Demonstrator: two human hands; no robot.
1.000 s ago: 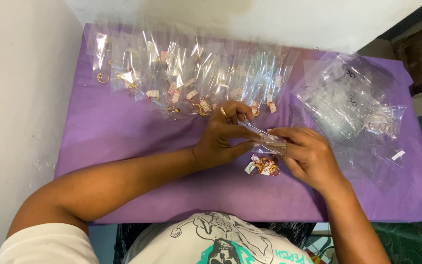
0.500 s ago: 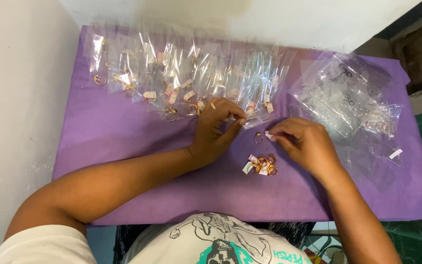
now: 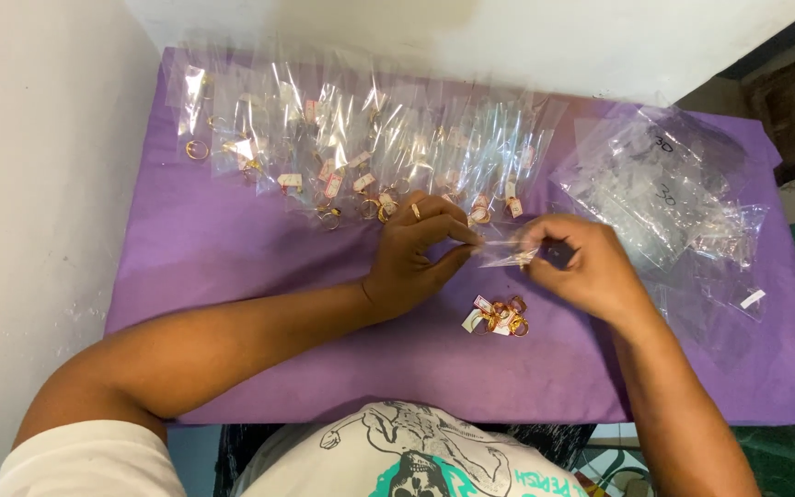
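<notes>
Both hands hold one small clear bag (image 3: pixel 501 255) over the purple worktop (image 3: pixel 232 276): left hand (image 3: pixel 413 256) and right hand (image 3: pixel 574 262) each in a pinching grip, likely bagging rings (image 3: pixel 499 317); next needs its mouth opened.

Left arm: reaching in from the lower left, forearm lying diagonally, wrist slightly bent.
Left hand (image 3: pixel 413 258): pinching with thumb and fingertips, knuckles facing up.
Right arm: coming up from the lower right.
Right hand (image 3: pixel 580 262): curling its fingers inward, pinching toward the left hand.
</notes>
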